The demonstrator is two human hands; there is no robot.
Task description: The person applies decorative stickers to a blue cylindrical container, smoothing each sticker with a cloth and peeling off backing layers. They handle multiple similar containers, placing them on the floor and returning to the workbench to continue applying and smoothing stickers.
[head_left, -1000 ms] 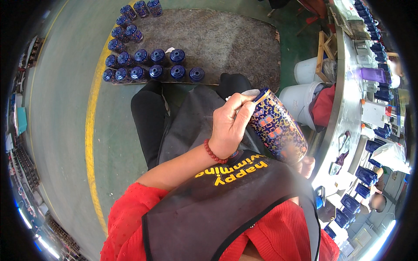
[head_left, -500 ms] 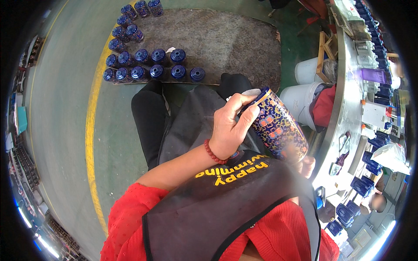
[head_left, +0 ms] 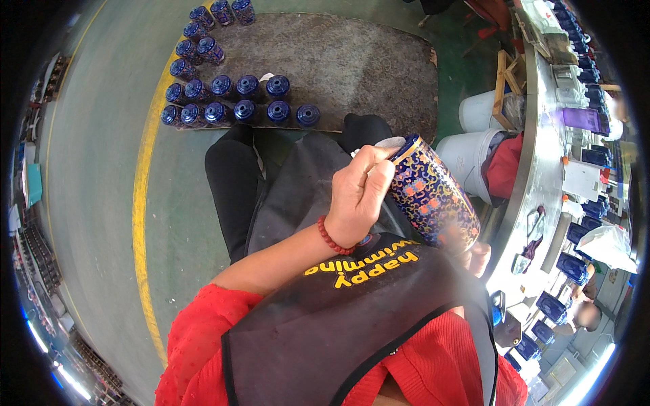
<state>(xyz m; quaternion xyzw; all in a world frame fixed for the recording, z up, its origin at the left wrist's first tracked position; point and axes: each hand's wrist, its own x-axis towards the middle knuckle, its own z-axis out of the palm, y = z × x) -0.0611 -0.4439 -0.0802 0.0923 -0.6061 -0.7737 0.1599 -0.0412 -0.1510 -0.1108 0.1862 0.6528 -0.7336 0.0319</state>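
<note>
Over the lap, left hand (head_left: 357,196) touches patterned vase (head_left: 433,196).

In the centre, the left hand (head_left: 355,196) grips the rim of a blue patterned ceramic vase (head_left: 433,196); the right hand (head_left: 474,254) supports its base.

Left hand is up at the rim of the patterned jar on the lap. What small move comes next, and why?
Probably turn the jar slightly with the right hand at its base. The left hand is pinched at the gold rim, seemingly with a fine tool, and most of the rim is out of its reach.
</note>
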